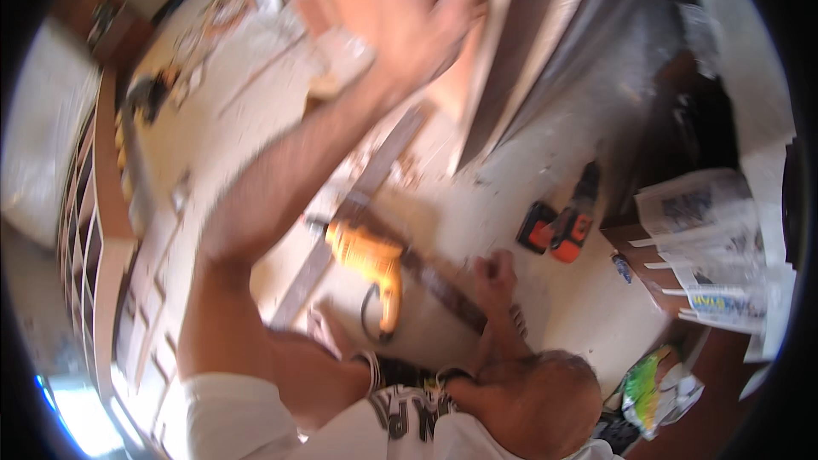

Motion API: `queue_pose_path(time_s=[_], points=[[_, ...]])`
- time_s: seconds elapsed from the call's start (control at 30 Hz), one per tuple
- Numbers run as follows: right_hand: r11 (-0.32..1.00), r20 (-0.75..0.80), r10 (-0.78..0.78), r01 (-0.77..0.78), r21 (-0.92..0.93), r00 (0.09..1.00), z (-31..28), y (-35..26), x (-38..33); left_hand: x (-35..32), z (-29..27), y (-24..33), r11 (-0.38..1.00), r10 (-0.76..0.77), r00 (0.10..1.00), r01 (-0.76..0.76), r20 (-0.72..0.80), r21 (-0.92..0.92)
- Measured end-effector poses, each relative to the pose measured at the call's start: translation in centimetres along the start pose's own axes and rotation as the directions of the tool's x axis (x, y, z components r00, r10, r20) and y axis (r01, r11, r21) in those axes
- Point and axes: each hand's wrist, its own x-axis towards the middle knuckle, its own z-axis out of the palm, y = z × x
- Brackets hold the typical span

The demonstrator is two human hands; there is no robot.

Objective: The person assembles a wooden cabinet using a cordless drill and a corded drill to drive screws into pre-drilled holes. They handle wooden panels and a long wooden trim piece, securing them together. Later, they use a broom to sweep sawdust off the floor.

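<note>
- From where I stand, the boxy wooden piece [527, 30] rises at the far side of the work area, beyond the two drills, its pale-edged, dark inner strip leaning toward the person.
- The left hand [422, 21] is up against its top edge, fingers bent; it is too blurred to tell how tightly they close, or whether they grip at all.
- The right hand [496, 281] is low, near the dark strips, fingers curled; I cannot tell whether anything is inside them.
- I'd judge the piece stiff, fairly heavy and awkward, not slippery, its corners easily chipped; best held by two opposite edges, low and wide.
- Counting: one such piece, one yellow drill [366, 257], one red-and-black drill [573, 230].
- Two dark strips [388, 158] show on the floor [588, 315], the yellow drill lying over them.
- One green bag [643, 392]; the newspaper sheets [707, 238] overlap too much to count.
</note>
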Motion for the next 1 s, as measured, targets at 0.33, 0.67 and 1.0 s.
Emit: queue_pose_path(time_s=[0.33,0.67,1.0], points=[[0.962,0.839,0.244,-0.234,-0.143,0.486,14.0,-2.7,-2.4,-2.0,-13.9,-4.5,0.781,-0.618,0.782,0.600,0.082,0.170],[0.729,0.918,0.197,-0.678,0.098,0.345,9.4,-14.3,2.3,-10.1,-19.2,-5.0,0.294,-0.954,0.273,0.935,0.123,0.199],[0.699,0.811,0.400,-0.715,0.032,0.427,2.7,-36.9,3.0,-16.8,-23.0,7.8,-0.414,-0.888,-0.459,0.797,0.004,-0.440]])
